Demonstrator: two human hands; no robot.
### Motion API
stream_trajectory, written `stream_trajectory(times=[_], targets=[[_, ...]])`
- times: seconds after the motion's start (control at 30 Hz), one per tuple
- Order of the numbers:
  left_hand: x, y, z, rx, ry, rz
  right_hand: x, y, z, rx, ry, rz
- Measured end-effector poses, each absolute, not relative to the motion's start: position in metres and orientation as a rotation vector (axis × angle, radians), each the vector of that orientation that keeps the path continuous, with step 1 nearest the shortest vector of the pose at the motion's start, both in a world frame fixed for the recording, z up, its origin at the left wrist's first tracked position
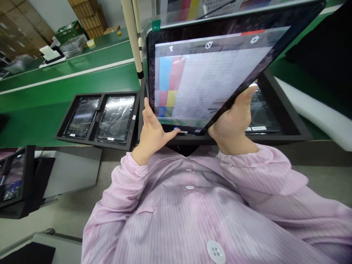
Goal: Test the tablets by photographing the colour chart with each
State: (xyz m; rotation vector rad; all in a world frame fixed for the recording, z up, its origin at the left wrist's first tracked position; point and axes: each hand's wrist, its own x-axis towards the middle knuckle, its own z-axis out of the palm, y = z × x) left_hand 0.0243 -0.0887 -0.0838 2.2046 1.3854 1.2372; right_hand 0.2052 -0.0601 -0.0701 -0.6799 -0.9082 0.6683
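A large tablet (203, 77) is held up in front of me, tilted, its lit screen showing a camera view of coloured blocks and printed text. My left hand (154, 134) grips its lower left corner, with the thumb on the lower bezel by a small blue mark. At the lower right edge, my right hand (233, 121) holds the tablet, thumb along the side and the other fingers hidden behind it. A green tab (156, 25) sticks out at the tablet's top left corner. Behind the tablet, part of a colour chart (187, 10) shows.
On the green bench (41, 110), a black tray (93, 124) holds two film-covered tablets. Another black tray (291, 121) with a tablet lies behind my right hand, beside a white foam strip (316, 113). Pale poles (132, 36) rise left of the held tablet. Boxes stand at the back left.
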Motion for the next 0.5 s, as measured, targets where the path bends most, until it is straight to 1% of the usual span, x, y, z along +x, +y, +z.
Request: stream_trajectory(times=[0.2, 0.5], targets=[[0.0249, -0.0882, -0.0836, 2.197, 1.402, 1.226, 0.2016, -0.0619, -0.0677, -0.728, -0.864, 0.656], [0.0254, -0.0900, -0.0799, 2.192, 1.419, 1.213, 0.2030, -0.0599, -0.0666, -0.662, -0.854, 0.695]])
